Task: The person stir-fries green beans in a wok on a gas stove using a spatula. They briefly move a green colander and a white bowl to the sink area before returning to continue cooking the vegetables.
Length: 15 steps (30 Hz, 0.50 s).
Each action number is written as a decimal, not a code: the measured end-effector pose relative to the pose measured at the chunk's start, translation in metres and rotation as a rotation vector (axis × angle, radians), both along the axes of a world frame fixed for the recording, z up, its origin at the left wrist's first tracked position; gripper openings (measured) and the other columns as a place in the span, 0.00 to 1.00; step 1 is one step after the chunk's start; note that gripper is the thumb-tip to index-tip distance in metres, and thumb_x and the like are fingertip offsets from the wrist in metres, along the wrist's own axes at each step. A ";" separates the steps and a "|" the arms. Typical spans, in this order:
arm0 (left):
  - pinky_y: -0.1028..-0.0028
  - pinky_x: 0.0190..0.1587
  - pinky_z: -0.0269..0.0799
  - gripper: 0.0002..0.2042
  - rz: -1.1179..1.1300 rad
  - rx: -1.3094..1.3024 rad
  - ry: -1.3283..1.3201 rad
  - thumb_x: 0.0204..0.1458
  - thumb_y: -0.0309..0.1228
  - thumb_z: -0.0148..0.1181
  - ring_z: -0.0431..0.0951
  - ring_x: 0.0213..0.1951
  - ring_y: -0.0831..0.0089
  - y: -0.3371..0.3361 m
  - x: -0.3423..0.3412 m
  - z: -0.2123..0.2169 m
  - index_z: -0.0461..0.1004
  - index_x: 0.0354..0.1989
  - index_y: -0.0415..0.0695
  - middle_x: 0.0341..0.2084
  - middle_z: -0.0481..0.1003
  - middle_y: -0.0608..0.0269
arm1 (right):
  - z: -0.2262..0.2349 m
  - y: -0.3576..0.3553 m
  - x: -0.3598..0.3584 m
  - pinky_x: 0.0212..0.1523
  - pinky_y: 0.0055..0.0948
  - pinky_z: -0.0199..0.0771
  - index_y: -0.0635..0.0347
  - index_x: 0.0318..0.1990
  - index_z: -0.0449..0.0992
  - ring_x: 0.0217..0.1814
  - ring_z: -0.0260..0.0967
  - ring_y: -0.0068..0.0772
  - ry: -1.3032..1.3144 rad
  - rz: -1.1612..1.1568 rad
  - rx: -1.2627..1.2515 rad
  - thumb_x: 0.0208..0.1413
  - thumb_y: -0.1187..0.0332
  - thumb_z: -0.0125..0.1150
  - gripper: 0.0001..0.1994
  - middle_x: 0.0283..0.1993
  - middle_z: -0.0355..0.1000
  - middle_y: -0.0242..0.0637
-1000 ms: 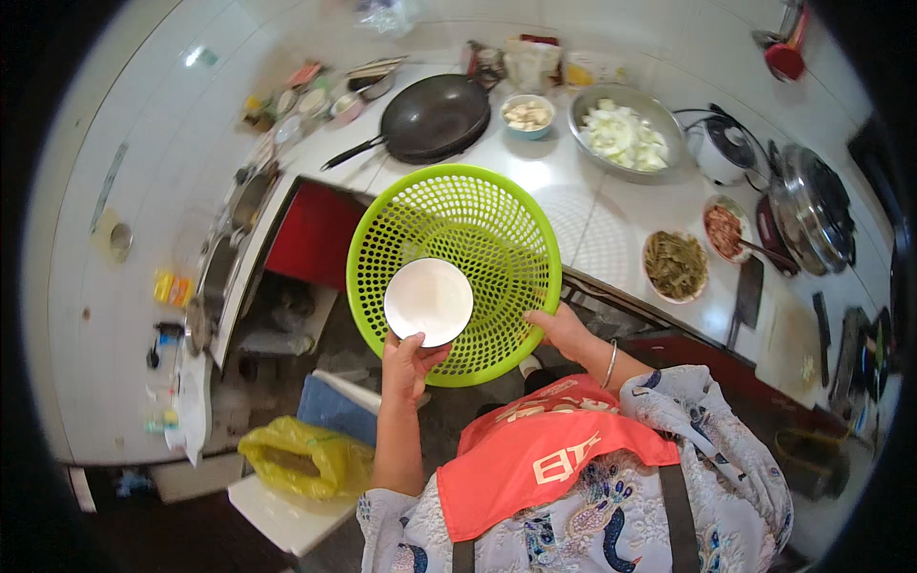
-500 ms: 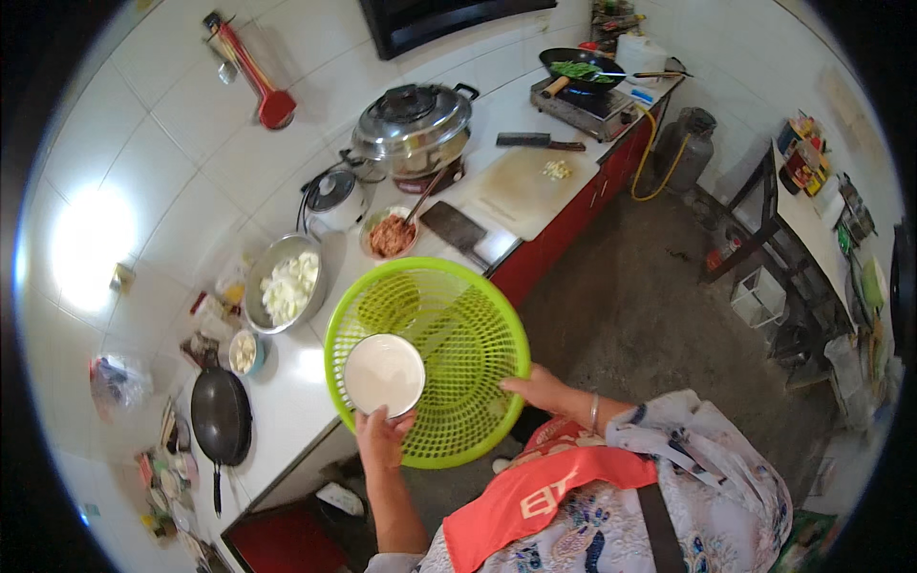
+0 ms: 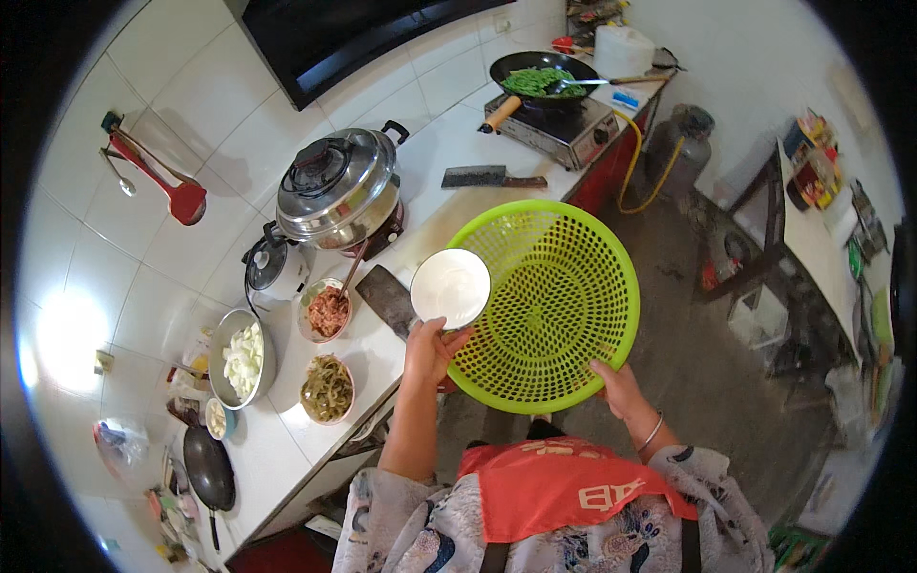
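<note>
My left hand [image 3: 432, 351] is closed on the rim of a small white bowl [image 3: 451, 289], tilted so its pale inside shows. Whether any liquid is in it, I cannot tell. This bowl overlaps the left rim of a large lime-green plastic colander basket [image 3: 544, 306]. On the basket's near right rim my right hand [image 3: 623, 392] is closed, thumb over the edge. The basket hangs in front of the counter edge and hides most of a cutting board [image 3: 439, 227]. Close to the white bowl, a cleaver [image 3: 387, 298] lies partly covered on the counter.
Left along the counter are a bowl of greenish-brown strips [image 3: 328, 392], a bowl of minced meat [image 3: 328, 310], a metal basin of white chunks [image 3: 243, 363] and a frying pan [image 3: 208, 468]. Farther back stand a lidded steamer pot [image 3: 339, 191] and a wok of greens [image 3: 540, 81] on a gas stove.
The bowl and basket have moved right and away from the left counter, with the bowl shifting onto the basket's left rim. The bowl of greenish-brown strips has come into sight. My view has turned.
</note>
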<state>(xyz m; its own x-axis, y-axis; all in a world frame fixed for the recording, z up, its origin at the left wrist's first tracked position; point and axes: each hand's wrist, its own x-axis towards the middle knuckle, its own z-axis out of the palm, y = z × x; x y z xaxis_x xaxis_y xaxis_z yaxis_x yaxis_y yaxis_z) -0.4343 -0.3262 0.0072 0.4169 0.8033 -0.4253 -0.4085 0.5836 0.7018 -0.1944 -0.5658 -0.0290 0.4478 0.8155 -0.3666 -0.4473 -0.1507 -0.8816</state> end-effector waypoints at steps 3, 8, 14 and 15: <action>0.66 0.39 0.83 0.21 -0.012 -0.115 -0.059 0.57 0.26 0.49 0.80 0.42 0.45 0.052 0.031 -0.029 0.56 0.57 0.32 0.48 0.71 0.43 | -0.012 0.019 0.039 0.51 0.40 0.78 0.65 0.63 0.61 0.56 0.71 0.39 -0.014 0.032 -0.103 0.63 0.69 0.53 0.22 0.56 0.70 0.42; 0.66 0.42 0.83 0.23 -0.013 0.031 0.026 0.59 0.28 0.46 0.80 0.42 0.51 0.108 0.062 -0.027 0.55 0.60 0.26 0.48 0.71 0.36 | -0.026 0.057 0.057 0.50 0.41 0.79 0.64 0.63 0.60 0.55 0.72 0.40 -0.009 -0.050 -0.156 0.63 0.69 0.53 0.22 0.58 0.68 0.44; 0.65 0.36 0.84 0.17 0.028 -0.037 -0.013 0.56 0.25 0.49 0.81 0.38 0.49 0.177 0.060 -0.064 0.57 0.51 0.29 0.41 0.73 0.40 | -0.017 0.082 0.055 0.52 0.43 0.78 0.64 0.64 0.59 0.58 0.70 0.43 0.079 -0.144 -0.202 0.62 0.70 0.53 0.23 0.59 0.67 0.45; 0.65 0.36 0.84 0.17 0.027 -0.045 0.020 0.56 0.25 0.49 0.81 0.38 0.50 0.186 0.060 -0.071 0.58 0.51 0.29 0.41 0.73 0.40 | -0.018 0.082 0.054 0.49 0.42 0.78 0.63 0.62 0.61 0.56 0.71 0.42 0.082 -0.184 -0.186 0.61 0.70 0.54 0.23 0.56 0.69 0.44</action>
